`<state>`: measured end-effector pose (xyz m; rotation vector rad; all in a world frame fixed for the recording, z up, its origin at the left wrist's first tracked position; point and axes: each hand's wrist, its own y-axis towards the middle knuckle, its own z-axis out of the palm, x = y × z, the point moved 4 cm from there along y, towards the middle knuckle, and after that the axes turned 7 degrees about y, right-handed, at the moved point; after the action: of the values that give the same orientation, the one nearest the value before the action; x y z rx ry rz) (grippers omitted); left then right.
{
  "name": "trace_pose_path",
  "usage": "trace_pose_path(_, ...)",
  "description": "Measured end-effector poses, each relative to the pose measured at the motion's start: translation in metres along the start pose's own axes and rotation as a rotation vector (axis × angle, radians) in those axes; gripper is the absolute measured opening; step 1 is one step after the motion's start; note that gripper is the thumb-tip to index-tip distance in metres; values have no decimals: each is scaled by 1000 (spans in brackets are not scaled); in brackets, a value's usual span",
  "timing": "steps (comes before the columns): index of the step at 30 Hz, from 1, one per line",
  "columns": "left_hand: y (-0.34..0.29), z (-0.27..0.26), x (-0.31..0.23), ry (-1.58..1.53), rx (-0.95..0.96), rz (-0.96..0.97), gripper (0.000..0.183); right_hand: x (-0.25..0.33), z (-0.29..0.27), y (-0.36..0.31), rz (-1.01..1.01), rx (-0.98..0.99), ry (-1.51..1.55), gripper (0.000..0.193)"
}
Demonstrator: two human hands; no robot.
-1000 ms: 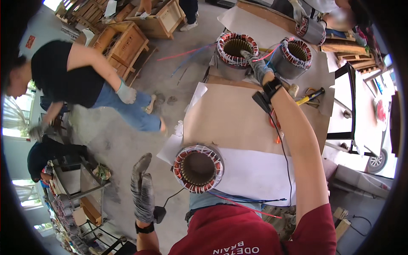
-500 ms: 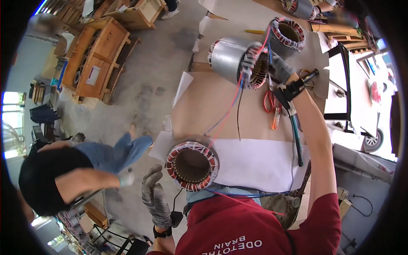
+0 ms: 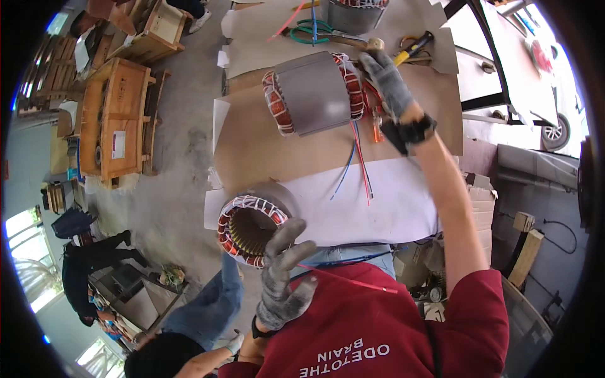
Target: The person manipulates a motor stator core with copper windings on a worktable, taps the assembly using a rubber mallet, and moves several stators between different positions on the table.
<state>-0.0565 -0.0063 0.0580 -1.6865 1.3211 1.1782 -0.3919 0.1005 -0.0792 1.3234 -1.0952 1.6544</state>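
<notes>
The gloved right hand (image 3: 389, 82) is hovering over the desk (image 3: 242, 160), fingers outstretched and lying close together, holding nothing that shows. Just left of it, a grey stator (image 3: 313, 94) is lying on its side, one winding ring facing the fingers; whether they are touching it, I cannot tell. Red and blue wires (image 3: 357, 151) are trailing from that ring, left of the right wrist, toward a white sheet (image 3: 403, 201). An orange-handled tool (image 3: 377, 126) is lying beside the wrist, while a yellow-and-black handle (image 3: 413, 49) is pointing away beyond the hand, to its right. Farther off, green-handled scissors (image 3: 309, 31) and another stator (image 3: 356, 17) are resting.

The gloved left hand (image 3: 278, 280) is opening upward, fingers spread. Just beyond and left of it, a standing stator (image 3: 242, 230) is showing its open bore, partly hidden by a finger.
</notes>
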Motion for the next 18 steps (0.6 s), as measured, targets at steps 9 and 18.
trace_pose_path(9,28,32,1,55,-137,55,42,-88,-5,-204,-107,-116,-1214,67)
trace_pose_path(18,3,87,-14,-40,359,98,39,-20,-67,-145,-177,112,-506,39)
